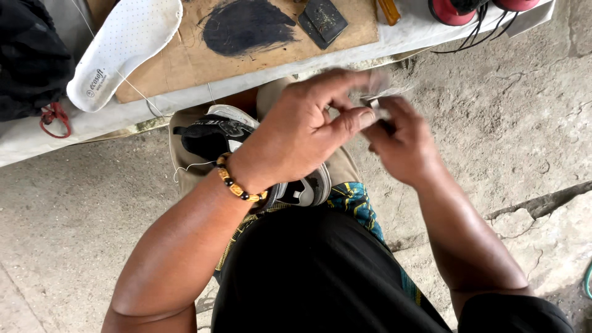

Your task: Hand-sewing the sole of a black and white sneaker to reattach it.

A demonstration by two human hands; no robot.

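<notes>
A small pale object (pixel 377 103), blurred and too small to be identified, is pinched between the thumb and forefinger of the left hand (pixel 302 132) and is met by the closed fingertips of the right hand (pixel 404 145); both hands are raised above the lap. A black, grey and white sports shoe (pixel 237 142) is rested on the thighs just under the left wrist, which is ringed by a bracelet of amber and black beads (pixel 237 185). It is judged that fine work is being done at the fingertips, so the hands are best kept close together and steady, with the shoe braced on the knees so that it is not tipped off. On the low white-covered bench (pixel 185 98) a brown board smeared with black (pixel 259 37), a white perforated insole (pixel 123 46) and a flat dark block (pixel 322 21) are laid. No container is seen in the view.
</notes>
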